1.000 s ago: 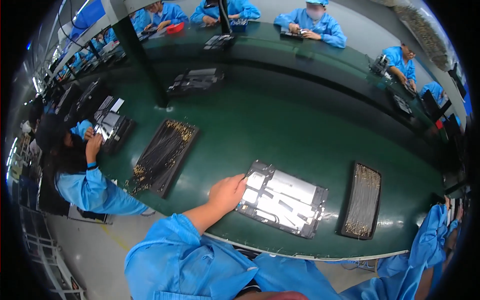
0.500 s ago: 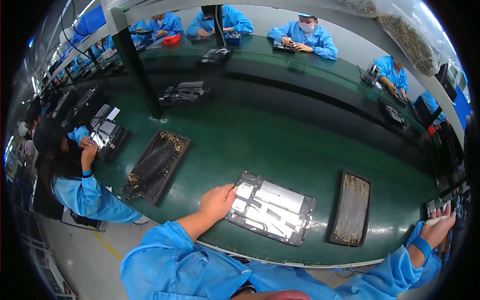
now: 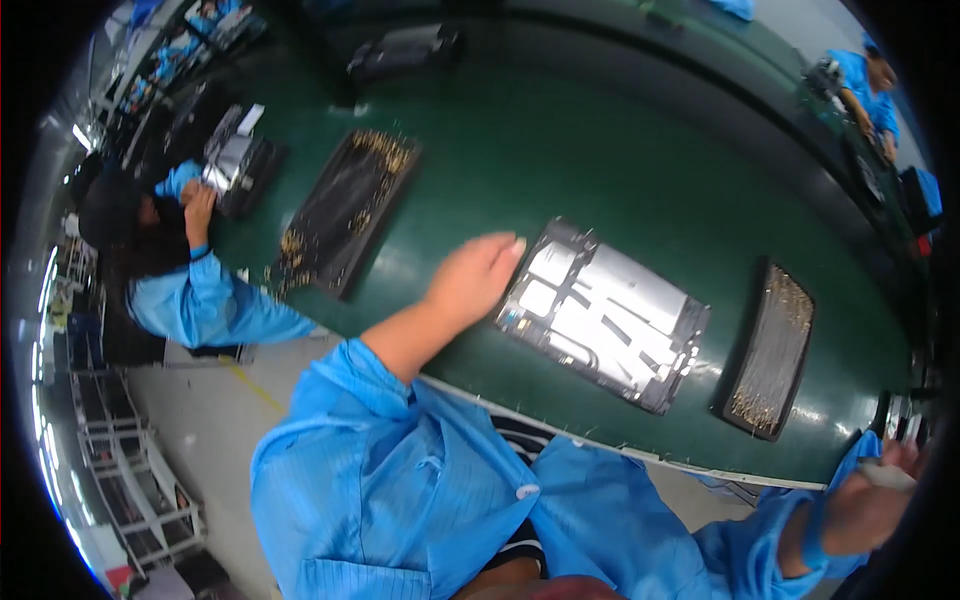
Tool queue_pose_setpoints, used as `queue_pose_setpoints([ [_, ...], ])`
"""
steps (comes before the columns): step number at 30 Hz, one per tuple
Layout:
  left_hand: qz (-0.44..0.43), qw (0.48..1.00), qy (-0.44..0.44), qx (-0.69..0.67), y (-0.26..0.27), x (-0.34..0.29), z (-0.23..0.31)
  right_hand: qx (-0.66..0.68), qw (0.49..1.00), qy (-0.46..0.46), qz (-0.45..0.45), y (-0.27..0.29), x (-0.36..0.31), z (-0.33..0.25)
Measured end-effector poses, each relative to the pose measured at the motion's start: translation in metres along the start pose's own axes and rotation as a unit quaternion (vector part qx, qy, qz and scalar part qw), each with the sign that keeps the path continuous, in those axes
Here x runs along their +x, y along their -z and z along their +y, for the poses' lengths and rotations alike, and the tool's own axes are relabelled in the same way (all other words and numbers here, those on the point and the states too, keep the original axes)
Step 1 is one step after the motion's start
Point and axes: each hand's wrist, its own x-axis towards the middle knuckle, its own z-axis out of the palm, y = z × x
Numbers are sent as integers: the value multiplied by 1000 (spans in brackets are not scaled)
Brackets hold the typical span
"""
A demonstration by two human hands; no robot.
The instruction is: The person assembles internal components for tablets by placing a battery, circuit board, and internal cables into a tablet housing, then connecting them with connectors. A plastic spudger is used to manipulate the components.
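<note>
The tabletop (image 3: 480, 180) is coloured deep green and edged with white along its near side. The open flat device (image 3: 612, 318) is patterned with bright silver panels, broken by black bands. The left tray (image 3: 384, 228) is coloured black, and its dark strands (image 3: 338, 212) are tipped with gold; in the dark right tray (image 3: 746, 345), grey strands (image 3: 774, 348) are gold-tipped at both ends. The person's blue jacket (image 3: 400, 490) is marked with fine lines, and the grey floor (image 3: 195, 425) is crossed by a yellow stripe (image 3: 256, 386).
</note>
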Motion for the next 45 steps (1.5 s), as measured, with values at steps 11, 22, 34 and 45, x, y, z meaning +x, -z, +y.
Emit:
queue_pose_setpoints([
  [11, 146, 902, 59, 401, 106, 20, -102, 61, 707, -367, -601, -82, -213, 60],
  [22, 483, 834, 166, 206, 193, -37, -120, 88, 670, -550, -490, -96, -214, 67],
  [34, 452, 788, 408, -94, 188, -69, -174, 33, 625, -563, -540, -116, -208, 61],
  [45, 433, 868, 223, 96, 123, -25, -114, 23, 633, -564, -530, -123, -208, 60],
])
